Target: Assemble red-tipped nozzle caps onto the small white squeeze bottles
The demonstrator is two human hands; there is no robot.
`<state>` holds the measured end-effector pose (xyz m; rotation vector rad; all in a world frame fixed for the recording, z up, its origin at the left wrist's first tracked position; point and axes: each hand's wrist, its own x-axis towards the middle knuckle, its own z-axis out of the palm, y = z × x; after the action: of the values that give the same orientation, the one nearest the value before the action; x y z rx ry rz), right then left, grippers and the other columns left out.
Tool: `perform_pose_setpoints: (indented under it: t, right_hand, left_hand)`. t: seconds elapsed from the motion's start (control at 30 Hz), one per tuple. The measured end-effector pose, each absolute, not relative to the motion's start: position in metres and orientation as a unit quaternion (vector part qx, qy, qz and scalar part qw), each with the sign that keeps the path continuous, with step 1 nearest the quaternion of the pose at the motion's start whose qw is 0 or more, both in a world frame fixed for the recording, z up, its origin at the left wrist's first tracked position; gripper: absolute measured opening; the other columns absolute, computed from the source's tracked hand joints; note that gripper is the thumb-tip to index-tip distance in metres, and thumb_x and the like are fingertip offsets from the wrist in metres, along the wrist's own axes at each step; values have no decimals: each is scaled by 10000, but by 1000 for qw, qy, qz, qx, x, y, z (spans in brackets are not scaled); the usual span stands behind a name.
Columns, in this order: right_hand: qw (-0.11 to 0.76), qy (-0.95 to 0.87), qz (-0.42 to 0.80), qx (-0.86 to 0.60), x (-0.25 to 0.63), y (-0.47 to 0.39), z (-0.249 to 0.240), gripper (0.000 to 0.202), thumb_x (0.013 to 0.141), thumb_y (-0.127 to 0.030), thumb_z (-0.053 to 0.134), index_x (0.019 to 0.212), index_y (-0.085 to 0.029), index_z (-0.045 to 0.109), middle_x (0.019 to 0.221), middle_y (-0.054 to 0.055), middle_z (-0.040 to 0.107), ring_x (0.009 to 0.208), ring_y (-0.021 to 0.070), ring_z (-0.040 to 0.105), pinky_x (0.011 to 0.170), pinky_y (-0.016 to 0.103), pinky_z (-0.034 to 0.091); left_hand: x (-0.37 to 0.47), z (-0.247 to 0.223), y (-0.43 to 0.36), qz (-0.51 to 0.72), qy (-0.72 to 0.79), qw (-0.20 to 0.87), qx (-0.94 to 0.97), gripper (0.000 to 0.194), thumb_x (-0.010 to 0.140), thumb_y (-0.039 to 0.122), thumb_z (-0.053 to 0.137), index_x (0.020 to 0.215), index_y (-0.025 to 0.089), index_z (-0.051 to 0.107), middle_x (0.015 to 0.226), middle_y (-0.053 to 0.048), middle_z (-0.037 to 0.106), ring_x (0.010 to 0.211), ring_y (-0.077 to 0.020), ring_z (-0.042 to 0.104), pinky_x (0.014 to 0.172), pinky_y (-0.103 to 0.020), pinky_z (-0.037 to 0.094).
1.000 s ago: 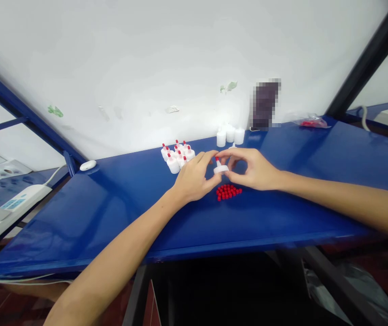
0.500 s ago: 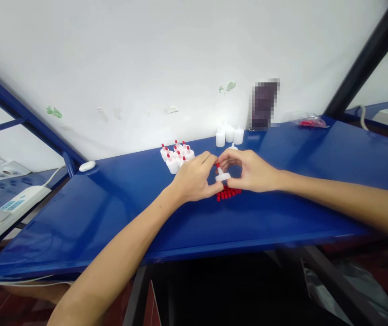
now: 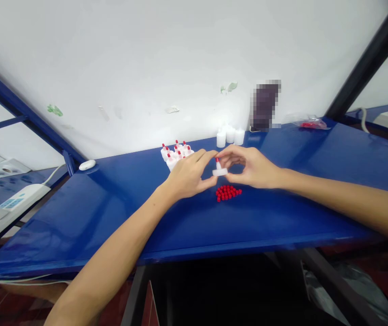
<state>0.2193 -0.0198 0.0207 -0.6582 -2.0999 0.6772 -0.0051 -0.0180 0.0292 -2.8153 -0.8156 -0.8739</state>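
Observation:
Between my left hand (image 3: 190, 175) and my right hand (image 3: 253, 168) is a white nozzle lid (image 3: 220, 172) with a red tip on top. Fingers of both hands pinch it from either side, above the blue table. Just below lies a cluster of small red caps (image 3: 228, 194). White bottles with red-tipped nozzles (image 3: 169, 160) stand in a group behind my left hand, which partly covers them. Behind my right hand are several white bottles without nozzles (image 3: 229, 135).
A white oval case (image 3: 87, 165) sits at the left of the blue table (image 3: 112, 217). Against the wall leans a dark pixelated object (image 3: 264, 106). A clear bag with red pieces (image 3: 311, 123) lies at the back right. White power strips (image 3: 14, 206) are at far left.
Both hands have risen slightly with the nozzle lid, which is now more level and a little further left. More of the red cap cluster shows beneath them.

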Motion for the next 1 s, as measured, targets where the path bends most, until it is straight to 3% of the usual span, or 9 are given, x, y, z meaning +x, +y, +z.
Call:
perform_pose_setpoints:
  t: [0.07,0.17,0.3,0.4,0.5,0.63,0.77,1.0]
  right_hand:
    - [412,-837,242,-266,220,-19,19,375,789,-215,681,1153,-227,593,862,5,711,762,172,694,724,324,580]
    - [423,-840,204,-270,220,-22,20,378,827,-251,667,1199,-247,606,807,-10,705,715,169,678,705,326,551]
    - [412,-866,94,-266,219,-26,23,375,873,-289,658,1245,-276,610,794,-17,706,724,182,661,768,370,459]
    - [373,-879,18,-297,224,-19,22,423,880,-366,672,1287,-279,592,698,-41,650,648,173,607,792,386,375]
    - [350,-859,-26,-372,237,-1,20,292,905,-385,615,1157,-242,657,578,-51,559,551,151,511,797,392,352]
    - [320,-829,-33,-458,258,23,16,268,908,-370,556,1070,-201,685,529,-29,535,516,163,484,720,365,377]
    - [287,-803,20,-521,268,34,12,332,892,-396,563,1124,-185,671,521,-21,558,505,181,515,587,326,366]
    - [271,-822,41,-500,270,41,2,359,935,-452,523,1114,-180,674,643,18,645,592,193,585,587,321,397]
  left_hand:
    - [-4,29,-21,-334,-268,-77,-900,497,877,341,612,1332,165,515,1047,-79,671,841,-166,621,698,-296,534]
    - [6,29,-25,-413,-278,-237,-834,398,910,379,609,1257,184,600,994,-62,703,850,-150,650,704,-269,554]
    - [14,33,-24,-461,-306,-291,-781,237,896,326,631,1041,153,706,877,-51,740,781,-145,679,698,-265,561]
    - [2,39,-19,-477,-329,-208,-788,196,882,305,652,993,163,730,861,-46,750,745,-143,672,686,-271,550]
    - [-18,44,-12,-467,-346,-52,-812,142,889,299,658,953,195,732,889,-33,753,792,-160,657,752,-305,536]
    - [-33,40,-1,-337,-313,82,-884,164,955,277,573,942,195,714,925,-50,751,926,-211,621,858,-375,494]
    - [-30,30,7,-206,-290,160,-921,214,982,267,522,961,192,721,1034,-80,735,1041,-268,578,925,-453,419]
    - [-35,26,12,-170,-339,217,-900,199,954,237,534,1005,193,722,1218,-120,656,1143,-323,527,940,-487,392]
